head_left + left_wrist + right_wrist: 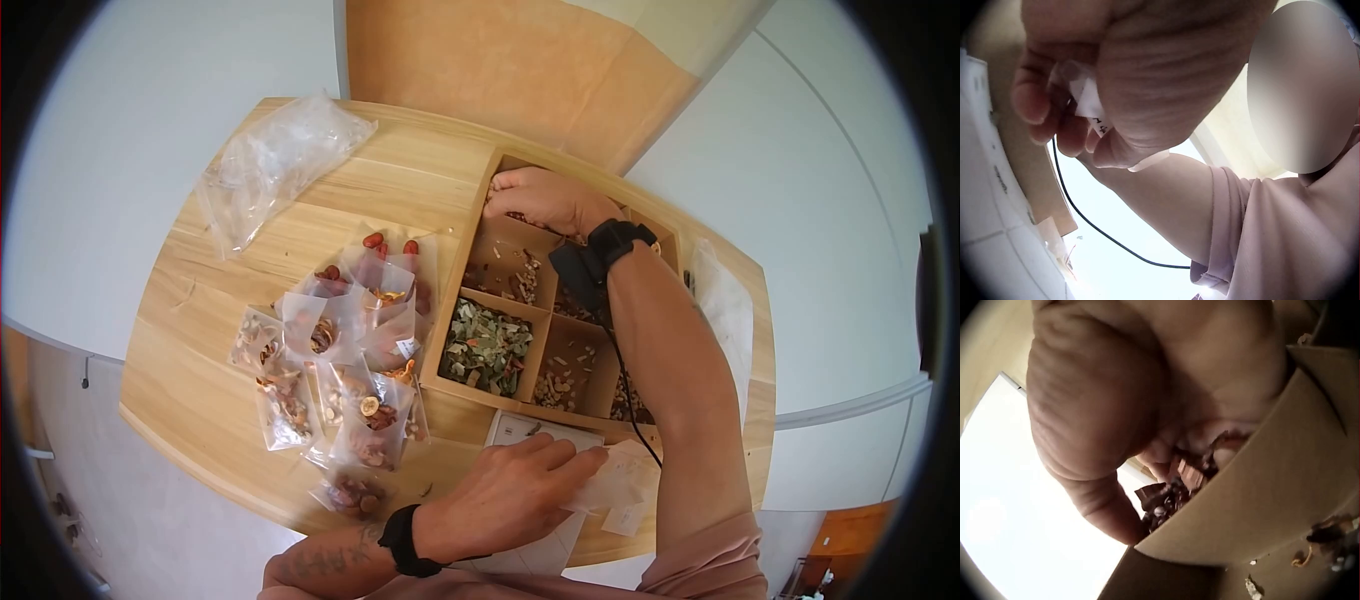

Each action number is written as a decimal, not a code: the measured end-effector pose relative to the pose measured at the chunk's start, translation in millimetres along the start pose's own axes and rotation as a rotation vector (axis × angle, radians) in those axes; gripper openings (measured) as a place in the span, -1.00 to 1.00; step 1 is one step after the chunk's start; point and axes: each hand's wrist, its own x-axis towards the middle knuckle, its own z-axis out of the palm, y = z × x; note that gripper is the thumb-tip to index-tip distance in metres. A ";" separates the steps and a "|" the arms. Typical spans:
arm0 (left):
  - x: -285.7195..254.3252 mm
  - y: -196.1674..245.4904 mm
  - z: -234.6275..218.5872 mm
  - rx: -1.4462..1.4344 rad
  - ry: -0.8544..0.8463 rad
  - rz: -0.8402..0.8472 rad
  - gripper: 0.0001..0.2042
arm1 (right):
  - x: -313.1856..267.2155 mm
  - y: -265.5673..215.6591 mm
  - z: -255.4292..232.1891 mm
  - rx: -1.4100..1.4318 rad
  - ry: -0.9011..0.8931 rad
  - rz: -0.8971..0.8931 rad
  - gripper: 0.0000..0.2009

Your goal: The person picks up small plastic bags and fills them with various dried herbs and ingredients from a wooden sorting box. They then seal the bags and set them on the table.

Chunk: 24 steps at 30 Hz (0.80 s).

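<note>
In the head view, my right hand (545, 200) reaches into the back left compartment of a cardboard box (530, 405). Seen from the right wrist, its thumb and fingers curl about dried reddish-brown pieces (1175, 494), right behind the compartment's divider (1260, 494); the fingertips are partly hidden. My left hand (510, 495), in front of the box, grips a small translucent bag (612, 485). From the left wrist, the bag (1088, 97) shows crumpled between fingers and palm, with dark marks on a white patch.
Dried green leaves (487, 345) fill the front left compartment; other compartments hold scattered bits. Several filled translucent packets (370, 430) cluster left of the box. A large clear plastic bag (290, 160) lies at the back left. Under my left hand is a flat white object (515, 428).
</note>
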 end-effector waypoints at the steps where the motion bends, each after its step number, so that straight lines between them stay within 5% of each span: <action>1: 0.1 0.1 -0.3 -0.002 -0.001 0.001 -0.37 | 4.3 4.1 -1.7 0.015 0.002 0.002 -0.77; 8: 0.6 1.1 -0.4 -0.002 0.003 -0.002 -0.39 | 22.4 23.9 -1.4 0.041 0.099 -0.059 -0.82; 14: 1.1 1.2 -0.2 0.005 0.012 -0.001 -0.39 | 7.1 -2.4 3.7 0.037 0.077 0.103 -0.85; 24: 1.1 -5.0 2.8 -0.043 0.133 -0.013 -0.36 | 4.9 6.1 -0.5 0.786 0.185 -0.013 -0.90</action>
